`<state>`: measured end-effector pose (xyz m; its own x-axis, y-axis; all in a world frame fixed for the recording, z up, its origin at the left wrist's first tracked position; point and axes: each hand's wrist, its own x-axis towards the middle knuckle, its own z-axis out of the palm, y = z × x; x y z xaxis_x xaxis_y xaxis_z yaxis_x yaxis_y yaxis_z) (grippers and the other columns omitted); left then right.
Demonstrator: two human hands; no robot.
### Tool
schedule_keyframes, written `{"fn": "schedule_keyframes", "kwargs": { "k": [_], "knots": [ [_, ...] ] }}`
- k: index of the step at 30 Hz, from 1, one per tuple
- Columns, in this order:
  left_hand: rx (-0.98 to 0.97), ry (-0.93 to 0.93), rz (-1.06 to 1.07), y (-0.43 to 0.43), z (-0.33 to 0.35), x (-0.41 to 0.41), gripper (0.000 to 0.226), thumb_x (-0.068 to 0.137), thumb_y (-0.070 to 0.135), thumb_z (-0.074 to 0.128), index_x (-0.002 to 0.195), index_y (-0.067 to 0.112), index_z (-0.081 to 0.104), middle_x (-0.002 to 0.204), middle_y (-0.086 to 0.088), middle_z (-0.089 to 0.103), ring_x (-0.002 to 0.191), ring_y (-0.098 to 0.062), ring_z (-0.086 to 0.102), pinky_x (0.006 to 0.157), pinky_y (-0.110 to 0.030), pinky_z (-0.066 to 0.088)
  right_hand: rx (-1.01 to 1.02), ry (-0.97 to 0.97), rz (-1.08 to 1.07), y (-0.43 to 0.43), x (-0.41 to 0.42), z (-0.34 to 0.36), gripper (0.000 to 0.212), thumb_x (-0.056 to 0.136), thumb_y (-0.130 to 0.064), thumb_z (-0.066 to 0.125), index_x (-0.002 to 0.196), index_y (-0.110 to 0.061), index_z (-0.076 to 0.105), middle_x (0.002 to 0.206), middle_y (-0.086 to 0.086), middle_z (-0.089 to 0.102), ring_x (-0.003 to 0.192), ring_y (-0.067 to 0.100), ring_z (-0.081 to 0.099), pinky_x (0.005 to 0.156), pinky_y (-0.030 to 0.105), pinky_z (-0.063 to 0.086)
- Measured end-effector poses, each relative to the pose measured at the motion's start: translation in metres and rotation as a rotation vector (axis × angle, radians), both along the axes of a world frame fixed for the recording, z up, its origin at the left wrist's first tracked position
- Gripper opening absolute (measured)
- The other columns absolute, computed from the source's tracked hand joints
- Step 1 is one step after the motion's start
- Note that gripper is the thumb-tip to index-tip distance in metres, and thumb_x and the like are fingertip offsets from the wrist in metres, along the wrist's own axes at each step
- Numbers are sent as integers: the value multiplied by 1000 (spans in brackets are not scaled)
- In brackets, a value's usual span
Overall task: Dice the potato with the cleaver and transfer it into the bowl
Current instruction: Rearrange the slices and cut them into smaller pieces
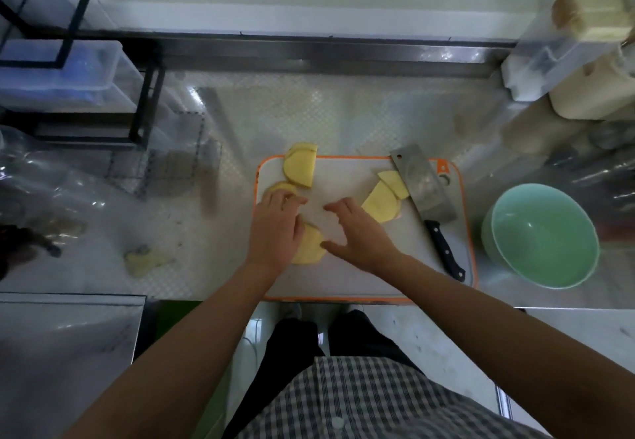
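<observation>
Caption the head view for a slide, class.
Left hand and right hand over potato slices on the cutting board; cleaver lies aside, bowl empty.

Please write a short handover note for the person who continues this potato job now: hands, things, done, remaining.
Left hand: open, resting on potato slices at the cutting board's left edge.
Right hand: open, holding nothing, over the board's middle.
Cleaver lies flat on the board's right side, other slices beside its blade.
Green bowl right of the board: empty.
Done: slicing. Left: dicing, transfer.
</observation>
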<state>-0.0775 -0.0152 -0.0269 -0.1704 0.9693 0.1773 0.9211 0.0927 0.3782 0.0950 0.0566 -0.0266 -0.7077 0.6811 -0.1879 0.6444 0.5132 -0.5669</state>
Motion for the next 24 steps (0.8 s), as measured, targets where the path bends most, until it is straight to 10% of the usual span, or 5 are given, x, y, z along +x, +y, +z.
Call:
{"fn": "schedule_keyframes", "kwargs": {
  "k": [7, 15, 19, 24],
  "knots": [
    [-280, 45, -277, 44, -9, 54, 52, 66, 21, 73, 116, 14, 59, 109, -9, 57, 102, -33, 53, 76, -41, 48, 150, -379, -24, 44, 59, 0, 80, 80, -1, 53, 150, -25, 22, 158, 0, 18, 138, 27, 22, 103, 42, 35],
    [-363, 58, -212, 61, -15, 64, 56, 68, 34, 76, 117, 16, 55, 115, -10, 48, 108, -31, 46, 85, -40, 43, 261, -73, -20, 66, 57, 1, 36, 80, -12, 64, 115, -9, 66, 111, 13, 62, 102, 34, 56, 80, 41, 53],
    [-170, -287, -105, 62, -20, 60, 53, 73, 32, 69, 120, 10, 57, 107, -13, 54, 100, -31, 52, 86, -39, 45, 180, 320, -447, 72, 65, 10, 5, 85, -6, 60, 82, -5, 64, 74, 9, 58, 68, 20, 52, 65, 30, 42],
    [-366, -928, 37, 83, -2, 66, 39, 74, 47, 68, 100, 19, 64, 85, 2, 66, 77, -12, 62, 74, -33, 51, -483, 371, -536, 75, 63, 19, 10, 89, -12, 64, 92, -20, 60, 68, 6, 61, 58, 15, 57, 61, 35, 52]
  ]
}}
